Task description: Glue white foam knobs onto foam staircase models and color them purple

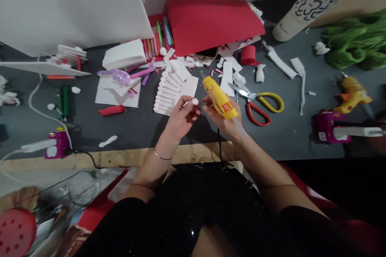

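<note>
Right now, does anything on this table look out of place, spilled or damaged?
Nothing looks spilled or broken. A little untidy, though: the scissors lie open beside the right hand, which holds a glue gun, and loose white scraps are strewn nearby, unlike the neatly lined-up white strips.

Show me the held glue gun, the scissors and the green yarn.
Held glue gun (pixel 220 98), head view: yellow body.
Scissors (pixel 250 96), head view: metal near pivot.
Green yarn (pixel 357 39), head view: bundle's middle.
</note>
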Demonstrator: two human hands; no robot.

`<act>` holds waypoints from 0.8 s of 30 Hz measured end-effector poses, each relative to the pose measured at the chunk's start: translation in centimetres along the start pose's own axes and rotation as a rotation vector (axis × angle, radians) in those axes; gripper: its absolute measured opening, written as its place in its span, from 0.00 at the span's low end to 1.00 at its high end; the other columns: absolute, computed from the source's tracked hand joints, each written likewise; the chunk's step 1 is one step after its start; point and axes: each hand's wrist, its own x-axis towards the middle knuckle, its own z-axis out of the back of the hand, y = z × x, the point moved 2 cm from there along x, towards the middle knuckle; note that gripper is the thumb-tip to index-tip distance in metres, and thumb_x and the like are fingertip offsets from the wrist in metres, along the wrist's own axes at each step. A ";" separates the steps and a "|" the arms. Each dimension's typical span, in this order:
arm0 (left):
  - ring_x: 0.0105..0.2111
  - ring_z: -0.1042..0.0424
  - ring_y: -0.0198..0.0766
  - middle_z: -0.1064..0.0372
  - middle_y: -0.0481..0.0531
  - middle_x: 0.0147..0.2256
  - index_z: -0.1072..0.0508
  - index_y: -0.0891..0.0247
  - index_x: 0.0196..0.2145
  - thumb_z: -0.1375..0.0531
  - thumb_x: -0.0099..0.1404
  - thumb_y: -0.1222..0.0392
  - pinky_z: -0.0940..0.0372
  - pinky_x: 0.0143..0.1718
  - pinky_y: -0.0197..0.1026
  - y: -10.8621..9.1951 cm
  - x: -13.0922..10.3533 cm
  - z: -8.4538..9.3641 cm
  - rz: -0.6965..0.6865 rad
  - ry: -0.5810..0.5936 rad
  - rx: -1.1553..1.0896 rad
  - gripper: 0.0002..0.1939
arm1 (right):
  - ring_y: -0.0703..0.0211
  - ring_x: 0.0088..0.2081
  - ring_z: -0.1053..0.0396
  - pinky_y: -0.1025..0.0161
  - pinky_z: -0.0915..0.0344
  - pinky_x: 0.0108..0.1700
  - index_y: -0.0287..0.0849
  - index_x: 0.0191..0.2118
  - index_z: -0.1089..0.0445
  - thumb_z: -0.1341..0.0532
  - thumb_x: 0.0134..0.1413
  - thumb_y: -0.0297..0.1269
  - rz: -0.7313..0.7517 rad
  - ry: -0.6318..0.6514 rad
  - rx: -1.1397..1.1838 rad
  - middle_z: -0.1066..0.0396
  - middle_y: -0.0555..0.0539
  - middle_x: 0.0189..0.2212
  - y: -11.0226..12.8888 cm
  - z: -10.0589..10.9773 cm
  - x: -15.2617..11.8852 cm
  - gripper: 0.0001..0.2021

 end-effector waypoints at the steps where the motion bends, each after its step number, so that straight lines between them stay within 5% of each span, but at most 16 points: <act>1: 0.26 0.31 0.29 0.29 0.44 0.30 0.29 0.56 0.33 0.21 0.50 0.44 0.40 0.23 0.34 0.1 -0.1 -0.2 0.005 0.009 0.005 0.25 | 0.56 0.31 0.23 0.53 0.22 0.35 0.50 0.40 0.27 0.31 0.60 0.47 0.006 0.007 0.017 0.22 0.50 0.34 0.1 -0.2 0.1 0.09; 7: 0.27 0.29 0.28 0.26 0.43 0.30 0.27 0.58 0.31 0.20 0.48 0.42 0.35 0.29 0.33 0.9 -0.5 -1.0 -0.058 -0.033 0.014 0.26 | 0.54 0.34 0.22 0.52 0.22 0.37 0.49 0.36 0.26 0.31 0.61 0.44 0.091 0.016 -0.076 0.22 0.49 0.34 0.7 -0.2 0.2 0.07; 14: 0.26 0.29 0.29 0.25 0.46 0.28 0.22 0.60 0.34 0.25 0.58 0.41 0.32 0.31 0.35 -0.5 -1.1 -0.2 -0.241 -0.062 0.306 0.20 | 0.54 0.32 0.23 0.54 0.24 0.35 0.50 0.36 0.26 0.32 0.61 0.46 0.184 0.008 -0.168 0.22 0.48 0.32 0.5 -0.1 0.2 0.07; 24: 0.25 0.27 0.29 0.24 0.46 0.26 0.23 0.63 0.29 0.19 0.46 0.45 0.30 0.29 0.33 -2.6 -1.0 0.6 -0.114 -0.045 0.279 0.25 | 0.57 0.34 0.23 0.58 0.25 0.37 0.47 0.38 0.25 0.32 0.60 0.52 0.133 0.222 -0.116 0.20 0.47 0.34 0.6 -0.1 1.4 0.14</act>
